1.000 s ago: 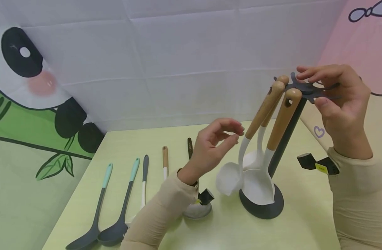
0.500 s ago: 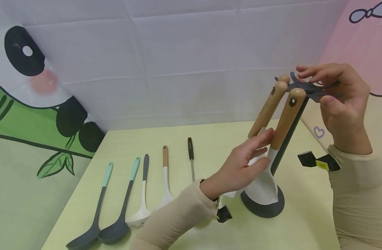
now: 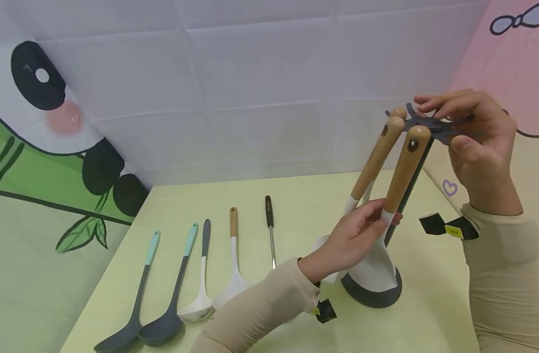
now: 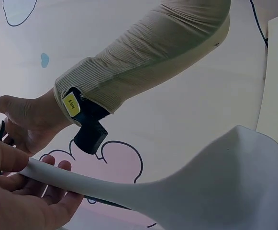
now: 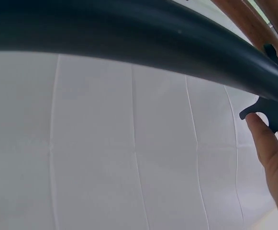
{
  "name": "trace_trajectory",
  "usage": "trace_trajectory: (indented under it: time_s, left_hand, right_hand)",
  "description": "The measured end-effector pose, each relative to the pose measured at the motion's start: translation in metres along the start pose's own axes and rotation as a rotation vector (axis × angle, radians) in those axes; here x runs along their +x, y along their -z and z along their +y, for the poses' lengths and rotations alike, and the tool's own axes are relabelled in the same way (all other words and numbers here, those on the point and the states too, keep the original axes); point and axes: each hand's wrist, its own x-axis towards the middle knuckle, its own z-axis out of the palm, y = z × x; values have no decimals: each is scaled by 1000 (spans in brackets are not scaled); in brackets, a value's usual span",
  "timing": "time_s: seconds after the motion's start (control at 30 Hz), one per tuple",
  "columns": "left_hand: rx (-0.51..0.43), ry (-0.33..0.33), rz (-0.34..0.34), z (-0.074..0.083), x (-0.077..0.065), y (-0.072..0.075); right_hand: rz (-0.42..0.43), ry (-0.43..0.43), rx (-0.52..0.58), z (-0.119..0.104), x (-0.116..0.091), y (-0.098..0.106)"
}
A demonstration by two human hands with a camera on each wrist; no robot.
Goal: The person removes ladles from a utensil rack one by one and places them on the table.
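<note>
In the head view, my left hand (image 3: 351, 238) grips the neck of a white spatula (image 3: 375, 269) with a wooden handle. That spatula leans against a dark utensil stand (image 3: 371, 296) and hangs by the stand's top. The left wrist view shows my thumb and fingers around its pale neck (image 4: 86, 183), which flares into a broad head. My right hand (image 3: 483, 130) pinches the stand's hooked top (image 3: 434, 125), its fingertips among the dark prongs. Two more wooden-handled white utensils (image 3: 375, 157) hang beside the spatula, their heads mostly hidden behind my left hand.
On the pale yellow table (image 3: 432, 294), several utensils lie in a row at the left. Two have mint handles and dark heads (image 3: 160, 329), then come a white slotted ladle (image 3: 196, 309), a wooden-handled turner (image 3: 232, 289) and a dark-handled tool (image 3: 269, 211), partly covered by my sleeve.
My left hand has moved right from beside the hanging utensils and closed around the front spatula's neck. My right hand stays at the stand's top.
</note>
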Motion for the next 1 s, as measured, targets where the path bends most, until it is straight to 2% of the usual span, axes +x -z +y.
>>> trace_trajectory:
  time_s: [0.47, 1.0]
  left_hand:
    - [54, -10, 45, -1, 3, -8]
    - [38, -28, 32, 5, 5, -7]
  right_hand:
    - [23, -6, 26, 1, -1, 1]
    - [14, 1, 19, 1, -2, 2]
